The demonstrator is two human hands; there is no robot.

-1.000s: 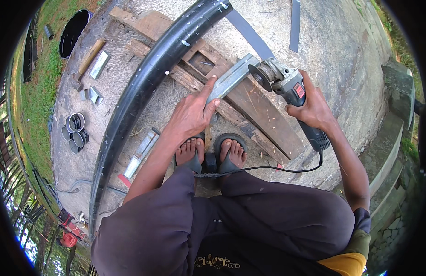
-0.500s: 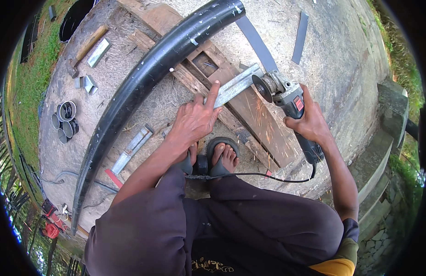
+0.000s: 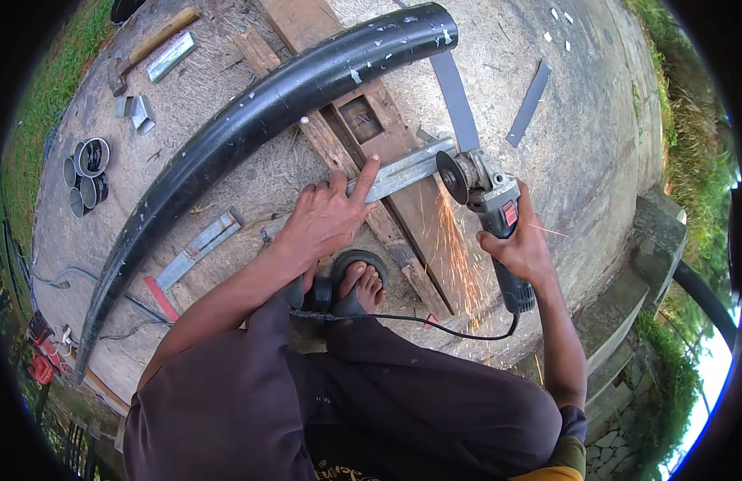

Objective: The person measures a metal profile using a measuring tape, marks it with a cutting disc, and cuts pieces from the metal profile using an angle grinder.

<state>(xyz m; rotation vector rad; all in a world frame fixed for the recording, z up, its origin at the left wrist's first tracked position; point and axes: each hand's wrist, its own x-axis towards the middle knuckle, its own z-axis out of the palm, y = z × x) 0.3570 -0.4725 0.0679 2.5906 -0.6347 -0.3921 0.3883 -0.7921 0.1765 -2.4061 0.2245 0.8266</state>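
My right hand [image 3: 521, 242] is wrapped round the body of an angle grinder [image 3: 496, 200], thumb toward its near side. The grinder's cutting disc [image 3: 452, 177] meets the far right end of a galvanised metal channel [image 3: 404, 171]. A dense stream of orange sparks [image 3: 459, 264] falls from there toward me. My left hand [image 3: 327, 215] grips the channel's near end, index finger stretched along it. Under the channel lie a wooden board [image 3: 427, 212] and a rougher plank. Where the disc bites is partly hidden by the disc itself.
A long black pipe [image 3: 258, 118] lies across the wood on the left. Beyond it are a hammer [image 3: 158, 40], metal offcuts [image 3: 170, 58] and short black rings [image 3: 92, 158]. Flat grey strips [image 3: 531, 100] lie far right. The grinder's cord [image 3: 443, 326] passes by my sandalled feet [image 3: 361, 284].
The sparks have grown thicker and brighter at the disc. The view has shifted slightly; both hands keep their holds on the channel and the grinder.
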